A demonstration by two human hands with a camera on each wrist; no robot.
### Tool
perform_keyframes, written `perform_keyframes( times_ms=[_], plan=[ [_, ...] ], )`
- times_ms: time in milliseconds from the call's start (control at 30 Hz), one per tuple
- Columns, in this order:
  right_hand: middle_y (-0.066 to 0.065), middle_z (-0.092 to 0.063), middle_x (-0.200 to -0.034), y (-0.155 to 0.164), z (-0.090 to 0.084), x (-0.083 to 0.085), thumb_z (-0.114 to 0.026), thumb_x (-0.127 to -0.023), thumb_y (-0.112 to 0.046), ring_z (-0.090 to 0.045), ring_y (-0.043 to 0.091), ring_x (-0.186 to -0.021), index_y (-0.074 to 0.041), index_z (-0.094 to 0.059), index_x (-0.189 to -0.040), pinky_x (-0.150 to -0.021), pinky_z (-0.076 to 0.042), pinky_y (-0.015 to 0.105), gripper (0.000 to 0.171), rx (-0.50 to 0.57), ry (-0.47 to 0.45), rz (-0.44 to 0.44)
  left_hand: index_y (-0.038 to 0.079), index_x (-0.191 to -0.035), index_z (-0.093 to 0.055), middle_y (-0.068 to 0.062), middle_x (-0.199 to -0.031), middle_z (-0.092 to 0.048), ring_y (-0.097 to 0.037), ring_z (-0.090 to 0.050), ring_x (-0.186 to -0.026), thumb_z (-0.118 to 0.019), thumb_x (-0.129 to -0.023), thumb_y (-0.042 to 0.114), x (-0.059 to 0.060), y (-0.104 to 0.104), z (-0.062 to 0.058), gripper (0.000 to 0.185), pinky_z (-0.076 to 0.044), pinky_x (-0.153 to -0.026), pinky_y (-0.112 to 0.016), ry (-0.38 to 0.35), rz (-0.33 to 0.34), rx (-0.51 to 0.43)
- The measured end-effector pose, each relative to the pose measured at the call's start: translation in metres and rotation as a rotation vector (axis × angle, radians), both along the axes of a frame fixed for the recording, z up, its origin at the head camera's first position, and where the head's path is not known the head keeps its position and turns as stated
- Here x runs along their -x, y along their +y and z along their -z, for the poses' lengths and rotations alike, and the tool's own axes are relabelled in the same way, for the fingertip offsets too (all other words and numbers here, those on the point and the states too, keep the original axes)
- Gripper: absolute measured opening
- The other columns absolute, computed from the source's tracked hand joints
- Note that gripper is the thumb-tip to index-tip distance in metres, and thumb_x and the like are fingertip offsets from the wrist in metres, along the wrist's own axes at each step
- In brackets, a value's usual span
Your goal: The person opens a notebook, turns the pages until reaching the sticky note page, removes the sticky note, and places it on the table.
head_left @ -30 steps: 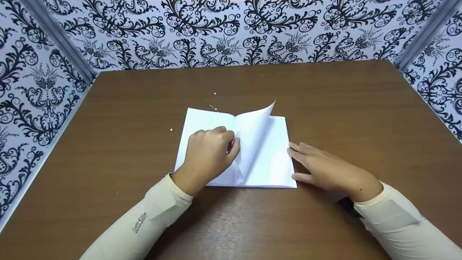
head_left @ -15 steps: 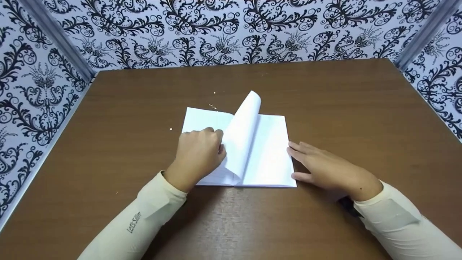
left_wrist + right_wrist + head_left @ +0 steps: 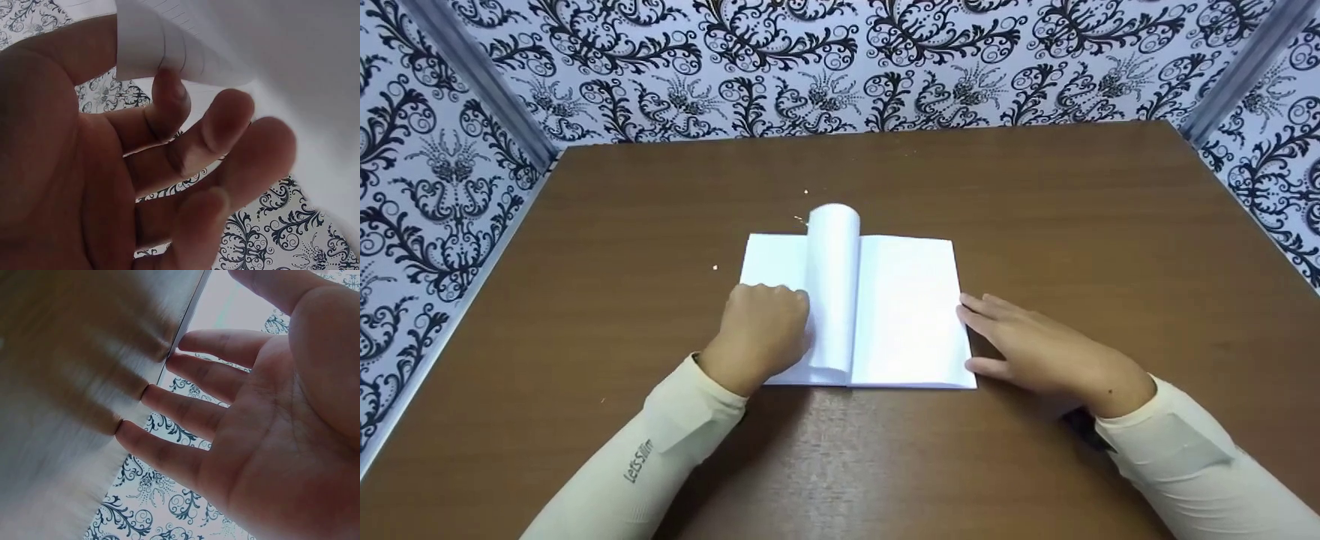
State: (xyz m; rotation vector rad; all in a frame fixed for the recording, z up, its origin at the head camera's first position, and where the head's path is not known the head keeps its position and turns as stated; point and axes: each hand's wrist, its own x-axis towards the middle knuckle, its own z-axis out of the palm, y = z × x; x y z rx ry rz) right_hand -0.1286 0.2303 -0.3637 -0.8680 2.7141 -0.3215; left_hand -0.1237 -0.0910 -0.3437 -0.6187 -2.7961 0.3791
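Note:
A white notebook (image 3: 911,315) lies open in the middle of the brown table (image 3: 1057,195). One page (image 3: 834,277) arches over the spine toward the left half. My left hand (image 3: 761,330) sits curled on the left half and pinches that page's lower edge. In the left wrist view the lined page (image 3: 163,50) lies against the thumb and the index fingertip of the left hand (image 3: 174,135). My right hand (image 3: 1035,349) lies flat on the table, its fingertips touching the notebook's right edge. In the right wrist view its fingers (image 3: 185,410) are straight and spread.
Patterned black-and-white walls (image 3: 840,67) close the table in at the back and on both sides. A few small crumbs (image 3: 802,220) lie just beyond the notebook's far left corner. Bare tabletop surrounds the notebook.
The left hand has drawn the page from the right half over the spine to the left, and the hand has shifted left. The right hand has stayed still.

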Motion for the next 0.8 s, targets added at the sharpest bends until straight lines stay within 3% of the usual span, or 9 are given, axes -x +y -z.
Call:
perform_keyframes(
  times_ms=[133,233,367,467,567,800],
  plan=[
    [0.018,-0.032,-0.161,-0.0001,0.0000,0.0001,-0.062,-0.098,-0.035,-0.028,0.046,-0.148,0.000,-0.038,-0.151,-0.112,-0.030,0.065,0.068,-0.002,-0.003,0.002,0.007,-0.058,-0.059,-0.006,-0.052,-0.058,-0.013,-0.041,-0.046,-0.067,-0.088,0.023,-0.0016,0.0001,-0.0010,0.035,-0.046,-0.041,-0.033,-0.047,-0.016,0.040],
    [0.018,-0.032,-0.161,-0.0003,0.0004,0.0005,-0.062,-0.098,-0.035,-0.028,0.046,-0.148,0.001,-0.038,-0.151,-0.112,-0.030,0.065,0.068,-0.005,-0.003,0.002,0.007,-0.058,-0.059,-0.007,-0.052,-0.058,-0.013,-0.038,-0.046,-0.067,-0.089,0.022,-0.0019,-0.0002,-0.0009,0.035,-0.039,-0.039,-0.031,-0.050,-0.016,0.040],
    [0.019,-0.032,-0.161,-0.0004,0.0009,0.0013,-0.062,-0.098,-0.034,-0.029,0.047,-0.147,0.001,-0.038,-0.151,-0.113,-0.031,0.064,0.068,-0.015,0.003,-0.003,0.011,-0.051,-0.048,0.001,-0.046,-0.040,-0.012,-0.027,-0.046,-0.064,-0.089,0.018,-0.0011,-0.0007,0.0004,0.041,-0.022,-0.039,-0.027,-0.084,-0.033,0.044],
    [0.020,-0.032,-0.161,-0.0001,0.0012,0.0016,-0.062,-0.098,-0.035,-0.029,0.047,-0.147,0.002,-0.038,-0.151,-0.113,-0.030,0.063,0.068,-0.020,0.008,-0.008,0.012,-0.050,-0.044,0.003,-0.047,-0.031,-0.013,-0.025,-0.048,-0.061,-0.088,0.018,0.0004,-0.0006,0.0016,0.043,-0.018,-0.040,-0.027,-0.137,-0.053,0.043],
    [0.020,-0.032,-0.161,-0.0001,0.0010,0.0017,-0.062,-0.098,-0.035,-0.029,0.047,-0.147,0.002,-0.038,-0.151,-0.113,-0.030,0.063,0.068,-0.018,0.007,-0.008,0.011,-0.051,-0.047,0.001,-0.047,-0.037,-0.014,-0.028,-0.048,-0.061,-0.087,0.017,0.0015,-0.0003,0.0023,0.039,-0.023,-0.039,-0.028,-0.162,-0.064,0.035],
    [0.020,-0.033,-0.161,0.0000,0.0014,0.0018,-0.062,-0.098,-0.034,-0.029,0.047,-0.147,0.002,-0.039,-0.151,-0.114,-0.030,0.063,0.068,-0.010,0.004,-0.011,0.006,-0.065,-0.061,-0.006,-0.055,-0.059,-0.016,-0.042,-0.050,-0.064,-0.083,0.015,0.0017,-0.0002,0.0020,0.020,-0.048,-0.045,-0.036,-0.197,-0.062,0.014]
  ],
)
